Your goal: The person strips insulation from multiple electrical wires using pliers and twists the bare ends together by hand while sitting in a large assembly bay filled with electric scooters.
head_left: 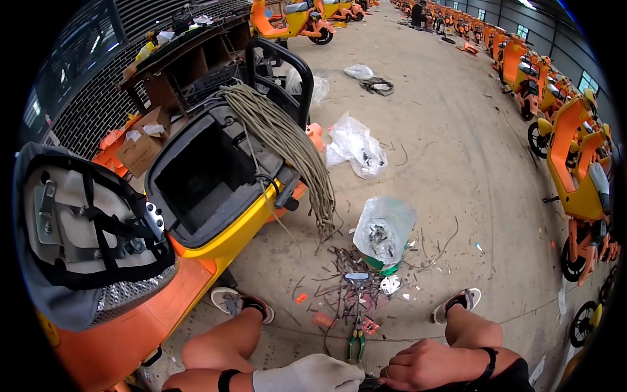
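My left hand (310, 374), in a pale knit glove, is at the lower edge with its fingers curled closed. Close beside it my bare right hand (424, 366) is closed too, thumb side toward the glove. A small dark thing (371, 383) shows between the two hands, mostly hidden, and I cannot make out its kind. Just beyond the hands, green-handled pliers (356, 341) lie on the floor. Past them is a pile of cut dark cable pieces (349, 264) with a blue-grey object (356, 277) on top.
An orange-yellow scooter (215, 261) stands at my left, its seat (98, 228) flipped up and its storage bin (196, 176) uncovered. A bundle of grey-green cord (281, 137) drapes over its rear. Plastic bags (356, 147) lie ahead. More scooters (575, 163) line the right.
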The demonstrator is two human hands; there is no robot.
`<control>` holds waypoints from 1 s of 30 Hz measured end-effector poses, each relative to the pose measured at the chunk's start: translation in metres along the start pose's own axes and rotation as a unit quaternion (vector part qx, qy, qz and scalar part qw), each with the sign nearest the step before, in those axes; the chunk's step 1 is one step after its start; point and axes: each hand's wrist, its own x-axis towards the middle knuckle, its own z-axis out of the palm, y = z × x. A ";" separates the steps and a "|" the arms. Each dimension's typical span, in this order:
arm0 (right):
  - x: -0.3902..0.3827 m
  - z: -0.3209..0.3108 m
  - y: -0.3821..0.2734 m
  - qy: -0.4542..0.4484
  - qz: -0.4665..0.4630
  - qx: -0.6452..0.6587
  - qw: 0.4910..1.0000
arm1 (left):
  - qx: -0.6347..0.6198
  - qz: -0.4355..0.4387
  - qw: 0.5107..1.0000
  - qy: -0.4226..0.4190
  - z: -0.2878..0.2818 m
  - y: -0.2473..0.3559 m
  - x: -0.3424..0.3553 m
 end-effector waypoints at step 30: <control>0.005 -0.005 -0.005 0.014 -0.058 0.103 0.993 | -0.060 -0.032 0.997 0.029 -0.007 0.024 -0.019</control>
